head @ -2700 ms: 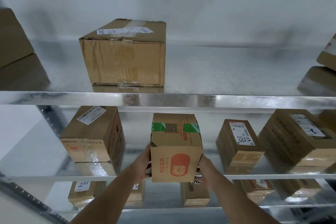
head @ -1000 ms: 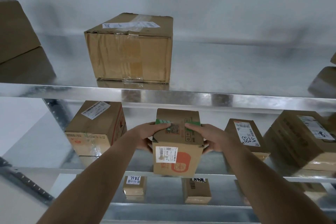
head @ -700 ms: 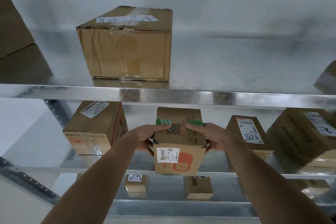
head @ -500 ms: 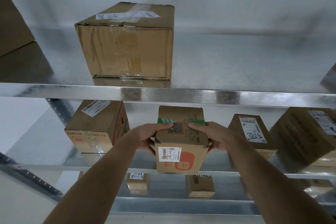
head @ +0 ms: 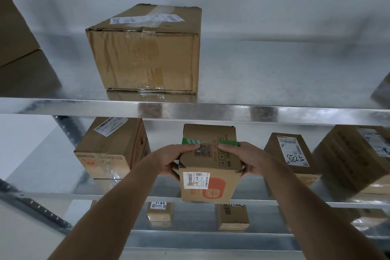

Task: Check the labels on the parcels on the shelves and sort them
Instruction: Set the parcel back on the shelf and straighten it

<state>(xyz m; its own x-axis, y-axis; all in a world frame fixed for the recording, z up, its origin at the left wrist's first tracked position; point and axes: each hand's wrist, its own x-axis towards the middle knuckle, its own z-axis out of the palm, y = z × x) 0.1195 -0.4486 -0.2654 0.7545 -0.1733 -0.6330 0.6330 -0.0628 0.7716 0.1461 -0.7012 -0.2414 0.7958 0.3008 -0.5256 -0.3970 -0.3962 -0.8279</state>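
Note:
A small cardboard parcel (head: 211, 167) with green tape, a QR code and an orange logo stands at the front edge of the middle shelf (head: 63, 195). A white barcode label (head: 196, 179) faces me on its front. My left hand (head: 175, 160) grips its left side, thumb on top over the green tape. My right hand (head: 247, 161) grips the right side the same way.
A big taped box (head: 145, 53) sits on the top shelf (head: 274, 112). Beside the held parcel stand a labelled box (head: 111, 150) on the left, a box marked 5288 (head: 291, 156) and a larger one (head: 356, 156) on the right. Small parcels (head: 159, 211) lie below.
Earlier both hands held the parcel from below, lower sides; it has since been turned so the barcode label faces me, and my hands now grip it from the top. Little movement in the last second.

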